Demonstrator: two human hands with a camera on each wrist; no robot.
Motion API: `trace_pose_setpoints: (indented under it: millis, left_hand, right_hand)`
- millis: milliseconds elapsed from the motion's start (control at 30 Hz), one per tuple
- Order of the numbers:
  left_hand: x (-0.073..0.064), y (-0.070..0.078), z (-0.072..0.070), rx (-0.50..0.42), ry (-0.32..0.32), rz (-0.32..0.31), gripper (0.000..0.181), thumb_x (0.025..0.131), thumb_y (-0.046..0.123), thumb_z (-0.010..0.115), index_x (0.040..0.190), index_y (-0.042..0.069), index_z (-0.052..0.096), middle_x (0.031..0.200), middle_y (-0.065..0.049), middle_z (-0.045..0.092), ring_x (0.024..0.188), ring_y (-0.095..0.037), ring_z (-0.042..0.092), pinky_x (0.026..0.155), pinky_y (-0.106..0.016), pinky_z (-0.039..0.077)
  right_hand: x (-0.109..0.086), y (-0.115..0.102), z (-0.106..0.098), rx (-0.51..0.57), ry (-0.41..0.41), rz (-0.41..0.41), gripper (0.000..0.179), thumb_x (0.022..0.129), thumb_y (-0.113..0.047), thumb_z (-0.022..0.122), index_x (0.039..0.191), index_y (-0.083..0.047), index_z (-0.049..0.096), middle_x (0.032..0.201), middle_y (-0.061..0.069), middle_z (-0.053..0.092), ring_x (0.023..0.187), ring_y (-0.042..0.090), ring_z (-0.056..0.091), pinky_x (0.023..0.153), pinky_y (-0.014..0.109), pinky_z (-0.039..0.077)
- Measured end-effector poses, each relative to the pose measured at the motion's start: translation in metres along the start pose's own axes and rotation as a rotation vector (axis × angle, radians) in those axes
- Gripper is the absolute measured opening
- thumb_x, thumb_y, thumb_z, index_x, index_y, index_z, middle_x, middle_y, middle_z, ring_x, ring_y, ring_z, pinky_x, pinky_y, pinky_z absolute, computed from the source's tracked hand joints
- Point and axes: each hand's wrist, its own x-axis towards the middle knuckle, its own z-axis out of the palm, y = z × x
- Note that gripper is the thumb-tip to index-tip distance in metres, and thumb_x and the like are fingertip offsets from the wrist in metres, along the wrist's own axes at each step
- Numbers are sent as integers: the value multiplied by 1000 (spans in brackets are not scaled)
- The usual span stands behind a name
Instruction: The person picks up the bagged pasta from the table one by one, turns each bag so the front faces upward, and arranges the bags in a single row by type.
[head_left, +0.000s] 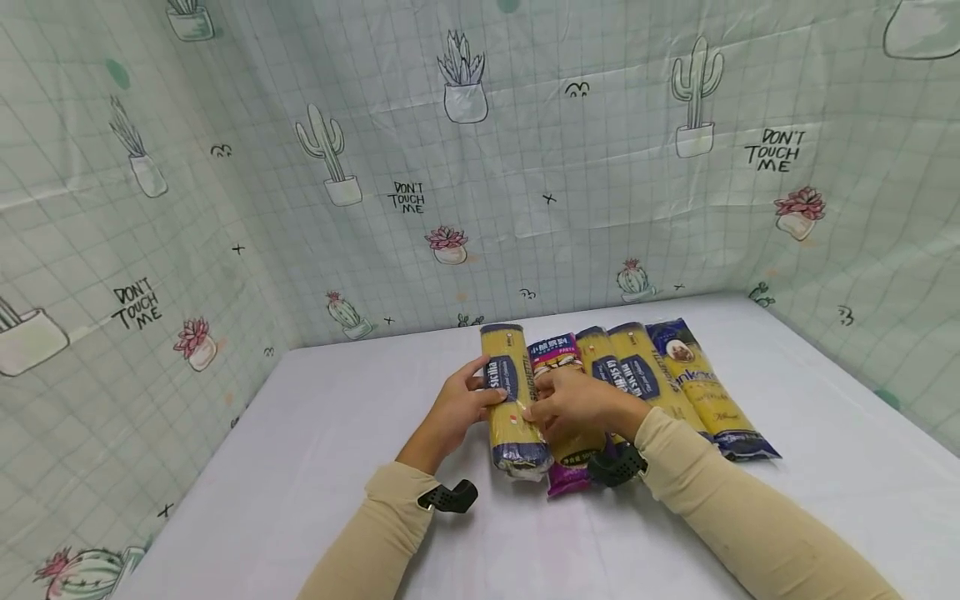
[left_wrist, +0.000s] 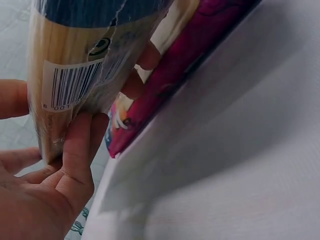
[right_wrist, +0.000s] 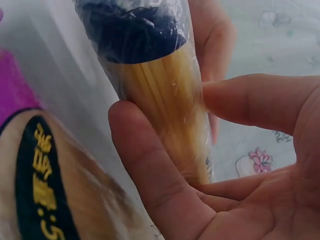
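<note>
Both of my hands hold one clear-wrapped pack of spaghetti with dark blue ends, tilted up off the white table. The fingers of my left hand curl round its left side and underside; a barcode label shows there in the left wrist view. My right hand pinches the pack's right side between thumb and fingers, as the right wrist view shows. Right beside the held pack lies a magenta pasta bag, partly hidden behind my right hand.
Further right, two more blue-and-yellow spaghetti packs lie side by side, partly covered by my right hand and forearm. A yellow pasta bag with navy ends ends the row. A cactus-print curtain hangs behind the white table.
</note>
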Motion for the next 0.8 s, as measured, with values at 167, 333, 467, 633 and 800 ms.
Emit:
trace_pose_setpoints:
  millis: [167, 333, 467, 633, 800]
  left_hand:
    - [2, -9, 2, 11, -13, -16, 71, 93, 5, 69, 156, 11, 35, 137, -22, 54, 104, -25, 65, 79, -32, 55]
    - [6, -12, 2, -2, -30, -8, 71, 94, 5, 69, 156, 10, 35, 136, -22, 55, 101, -23, 65, 74, -29, 55]
    - [7, -14, 1, -10, -42, -16, 70, 94, 5, 68, 156, 9, 35, 138, -23, 54, 102, -23, 65, 75, -29, 54]
    - [6, -16, 1, -27, -63, -30, 68, 95, 6, 67, 155, 7, 34, 137, -23, 54, 103, -22, 65, 79, -29, 54]
    - [5, -17, 0, -62, -67, -55, 68, 92, 2, 61, 155, 3, 34, 130, -23, 58, 92, -18, 63, 73, -26, 53]
  right_hand:
    - [1, 6, 2, 43, -12, 17, 36, 94, -17, 70, 121, 5, 59, 100, 13, 69, 87, 24, 69, 77, 38, 58]
    - [2, 7, 1, 84, -20, 9, 34, 95, -13, 69, 120, 7, 58, 100, 15, 68, 87, 26, 70, 77, 39, 59]
    - [1, 7, 1, 74, -15, 8, 35, 94, -13, 69, 120, 7, 58, 99, 15, 68, 85, 26, 70, 75, 39, 59]
    - [0, 7, 3, 50, 10, 17, 40, 93, -14, 70, 124, 7, 58, 95, 15, 69, 78, 27, 71, 71, 39, 59]
    - [-1, 7, 5, 26, 25, 24, 37, 94, -13, 69, 123, 7, 57, 84, 17, 68, 61, 25, 68, 62, 38, 59]
